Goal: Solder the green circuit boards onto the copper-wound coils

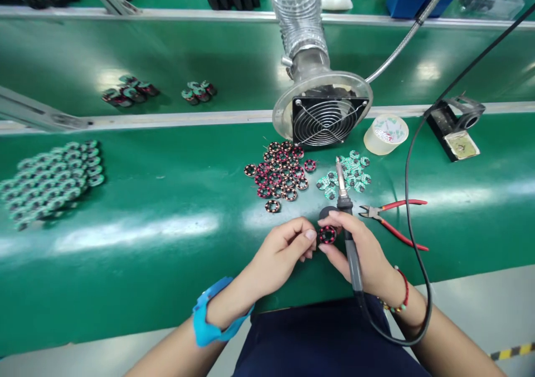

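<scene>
Curving inward, the right hand (371,254) pinches a red-and-black ring (327,241) above the green bench (159,293), a soldering iron (345,202) crossing that hand; the left hand (282,254), thumb and fingertips pressed together, sits beside the ring.

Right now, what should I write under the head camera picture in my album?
A right hand holds a soldering iron and a small red-and-black ring over a green bench.

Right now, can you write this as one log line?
left hand: beside ring | right hand: holds ring, soldering iron | nearby: pliers, tape roll
</scene>
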{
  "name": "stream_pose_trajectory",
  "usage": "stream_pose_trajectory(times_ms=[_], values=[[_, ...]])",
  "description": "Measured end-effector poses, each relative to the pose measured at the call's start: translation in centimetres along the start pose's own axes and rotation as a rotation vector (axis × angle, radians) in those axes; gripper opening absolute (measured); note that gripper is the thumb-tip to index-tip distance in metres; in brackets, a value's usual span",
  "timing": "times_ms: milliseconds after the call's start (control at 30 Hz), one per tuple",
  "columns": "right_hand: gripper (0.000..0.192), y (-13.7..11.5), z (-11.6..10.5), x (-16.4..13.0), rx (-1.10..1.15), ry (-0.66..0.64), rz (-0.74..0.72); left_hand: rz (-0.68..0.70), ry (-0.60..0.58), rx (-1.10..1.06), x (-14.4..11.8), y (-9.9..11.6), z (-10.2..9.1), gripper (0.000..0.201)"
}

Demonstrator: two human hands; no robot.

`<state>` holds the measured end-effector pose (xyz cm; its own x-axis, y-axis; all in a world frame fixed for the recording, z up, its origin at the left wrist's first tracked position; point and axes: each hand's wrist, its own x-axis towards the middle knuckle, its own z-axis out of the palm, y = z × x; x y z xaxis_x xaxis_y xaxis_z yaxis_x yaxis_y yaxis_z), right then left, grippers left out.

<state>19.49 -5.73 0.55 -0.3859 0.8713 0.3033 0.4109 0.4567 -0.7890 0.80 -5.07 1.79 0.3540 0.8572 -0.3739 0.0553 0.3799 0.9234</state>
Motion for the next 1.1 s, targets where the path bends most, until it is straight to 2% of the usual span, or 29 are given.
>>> stream_pose_trajectory(times_ms=[133, 200, 333, 433, 533, 700, 767, 867, 967, 1100], values=[[0.060, -0.4, -1.1, 0.2, 0.124, -0.089, 0.070, 0.023, 0.143, -0.144, 0.0, -0.2, -0.6, 0.030], [0.061, -0.5, -1.4, 0.3, 0.141, -0.118, 0.086, 0.035, 0.172, -0.111, -0.1, -0.2, -0.5, 0.027], [0.063, -0.2, -1.0, 0.2, 0.145, -0.131, 0.083, 0.062, 0.068, 0.104, -0.6, -0.2, 0.4, 0.017], [0.062, 0.2, -0.6, 0.1, 0.126, -0.134, 0.050, 0.160, 0.101, 0.239, -0.9, -0.2, 0.7, 0.011], [0.063, 0.3, -0.7, 0.0, 0.153, -0.159, 0.038, 0.274, 0.115, 0.365, -1.0, 0.0, 0.3, 0.007], [0.065, 0.1, -1.2, 0.2, 0.220, -0.200, 0.054, 0.341, 0.013, 0.470, -0.9, 0.4, -0.6, 0.011], [0.066, 0.1, -1.1, 0.3, 0.246, -0.207, 0.062, 0.321, 0.037, 0.448, -0.8, 0.2, -0.5, 0.012], [0.069, 0.0, -0.6, 0.1, 0.253, -0.171, 0.090, 0.211, 0.105, 0.314, -0.8, -0.2, 0.0, 0.015], [0.071, 0.1, 0.2, -0.3, 0.216, -0.071, 0.128, 0.102, 0.150, 0.130, -0.6, -0.3, 0.8, 0.015], [0.069, 0.5, 0.9, -1.0, 0.240, 0.064, 0.189, 0.062, 0.161, -0.132, -0.3, -0.4, 1.7, 0.018]])
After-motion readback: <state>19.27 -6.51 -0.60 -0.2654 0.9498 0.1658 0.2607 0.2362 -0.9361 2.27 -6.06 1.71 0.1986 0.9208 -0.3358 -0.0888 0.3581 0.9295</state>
